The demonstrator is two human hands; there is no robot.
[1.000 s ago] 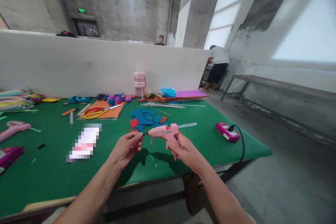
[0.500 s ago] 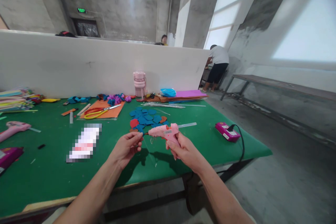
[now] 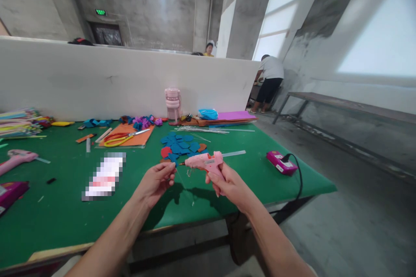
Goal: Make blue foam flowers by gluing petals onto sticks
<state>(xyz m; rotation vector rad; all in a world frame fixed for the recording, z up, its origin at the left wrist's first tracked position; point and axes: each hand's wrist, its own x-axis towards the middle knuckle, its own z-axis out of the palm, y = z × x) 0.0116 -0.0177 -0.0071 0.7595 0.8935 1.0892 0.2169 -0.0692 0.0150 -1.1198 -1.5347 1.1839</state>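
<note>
My right hand (image 3: 225,179) is wrapped round the grip of a pink hot glue gun (image 3: 203,162). A clear glue stick (image 3: 234,153) juts from its back end, and its nozzle points left. Just left of that tip, my left hand (image 3: 161,177) is closed in a pinch on a small blue felt piece (image 3: 175,165), mostly hidden by the fingertips. A thin clear strand (image 3: 185,187) slants down from there over the green table. Beyond both hands lies a pile of blue felt pieces (image 3: 182,143) with a red piece (image 3: 165,152) among them.
On the left are scissors (image 3: 121,138) on orange sheets, a blurred-out flat object (image 3: 104,177) and another pink glue gun (image 3: 19,159). A magenta box (image 3: 282,163) with a black cable sits right. Thin wires (image 3: 204,130) and a pink cup (image 3: 173,104) lie behind; one person (image 3: 271,73) bends beyond.
The glue gun in my right hand has shifted slightly right, so its nozzle sits a bit farther from my left fingertips. My left hand has moved slightly left, still pinching.
</note>
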